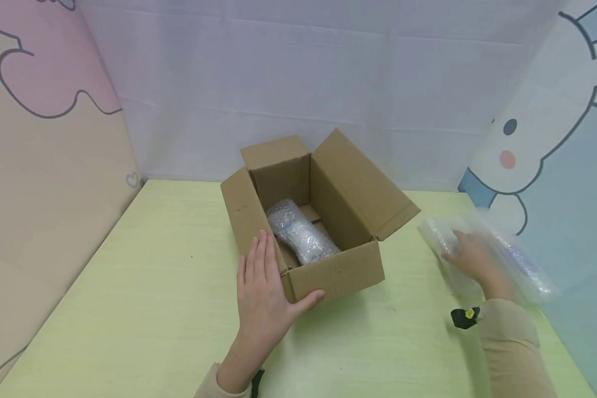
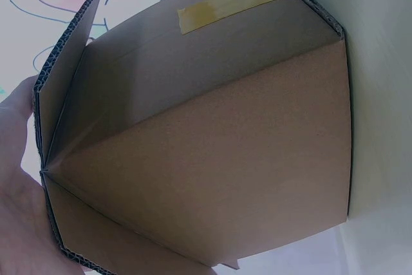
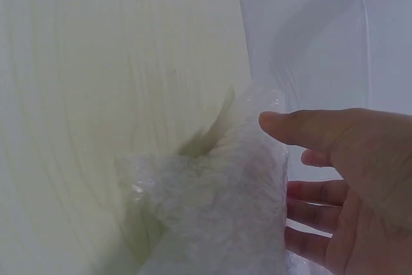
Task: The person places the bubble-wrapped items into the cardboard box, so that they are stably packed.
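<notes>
The person's left hand [image 1: 263, 296] points forward, fingers straight and nearly together, thumb stretched out sideways. Well apart from it, the right arm [image 1: 514, 342] reaches forward, the right hand [image 1: 475, 262] holding its straight thumb away from the fingers.

- Pale yellow-green bench [image 1: 144, 309] with faint wood grain
- White, creased sheet [image 1: 303, 72] upright behind the bench's far edge
- Beige left panel [image 1: 55, 193] bearing a pink cartoon shape [image 1: 55, 66] and a small outlined heart [image 1: 131, 179]
- Blue right panel [image 1: 579, 232] with a pink-cheeked white cartoon animal [image 1: 539, 116]
</notes>
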The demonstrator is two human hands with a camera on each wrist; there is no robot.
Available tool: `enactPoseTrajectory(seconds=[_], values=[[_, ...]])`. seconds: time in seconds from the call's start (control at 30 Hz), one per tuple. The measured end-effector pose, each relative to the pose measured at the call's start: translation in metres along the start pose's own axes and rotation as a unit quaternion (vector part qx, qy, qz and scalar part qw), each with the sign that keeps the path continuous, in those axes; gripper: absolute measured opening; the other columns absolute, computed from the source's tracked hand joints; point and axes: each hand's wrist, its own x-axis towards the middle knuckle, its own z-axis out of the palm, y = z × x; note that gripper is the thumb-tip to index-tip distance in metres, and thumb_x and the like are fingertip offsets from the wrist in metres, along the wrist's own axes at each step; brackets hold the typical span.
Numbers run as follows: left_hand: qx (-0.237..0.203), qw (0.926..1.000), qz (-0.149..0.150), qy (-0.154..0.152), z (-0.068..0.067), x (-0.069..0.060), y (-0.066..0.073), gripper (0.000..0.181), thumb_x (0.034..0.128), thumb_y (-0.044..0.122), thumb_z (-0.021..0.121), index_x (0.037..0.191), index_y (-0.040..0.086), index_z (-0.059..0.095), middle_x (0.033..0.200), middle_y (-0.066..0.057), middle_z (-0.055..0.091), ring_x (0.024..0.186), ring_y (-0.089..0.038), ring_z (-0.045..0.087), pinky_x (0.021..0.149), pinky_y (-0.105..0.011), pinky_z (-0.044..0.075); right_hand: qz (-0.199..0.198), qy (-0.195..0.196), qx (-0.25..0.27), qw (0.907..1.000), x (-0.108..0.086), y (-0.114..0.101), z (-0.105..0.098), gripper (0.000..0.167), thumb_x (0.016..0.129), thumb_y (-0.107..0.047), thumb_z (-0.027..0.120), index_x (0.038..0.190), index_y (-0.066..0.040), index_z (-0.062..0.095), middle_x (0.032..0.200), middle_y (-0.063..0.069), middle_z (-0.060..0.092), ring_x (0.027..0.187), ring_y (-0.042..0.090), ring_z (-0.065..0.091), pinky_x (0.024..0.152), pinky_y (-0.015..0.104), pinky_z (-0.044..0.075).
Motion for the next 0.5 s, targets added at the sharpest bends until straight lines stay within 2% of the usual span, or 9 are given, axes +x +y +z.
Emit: enactPoseTrajectory(seconds=[0.33, 0.5], values=[[-0.001, 1.0, 0.004, 0.009, 0.0001, 0.0007, 0.0005, 0.125, 0.057, 0.073, 0.074, 0.144, -0.007, 0.036, 0.152, -0.021, 0.038, 0.14, -0.035, 0.038, 0.109, -0.057, 0.036, 0.0, -0.011, 0.013, 0.9999, -0.0041, -0.005, 0.0036, 0.07, 0.088, -0.02, 0.064, 0.135, 0.022, 0.034, 0.131, 0.048, 0.037, 0.122, 0.064, 0.031, 0.104, 0.071, 0.025], [0.0, 1.0, 0.003, 0.009, -0.0002, 0.0005, 0.0004, 0.125, 0.0567, 0.073, 0.074, 0.144, -0.008, 0.036, 0.152, -0.021, 0.038, 0.14, -0.036, 0.039, 0.108, -0.057, 0.037, -0.002, -0.006, 0.017, 0.9998, -0.007, -0.0064, 0.0067, 0.063, 0.089, -0.018, 0.063, 0.132, 0.021, 0.039, 0.127, 0.049, 0.038, 0.117, 0.062, 0.034, 0.102, 0.071, 0.028]])
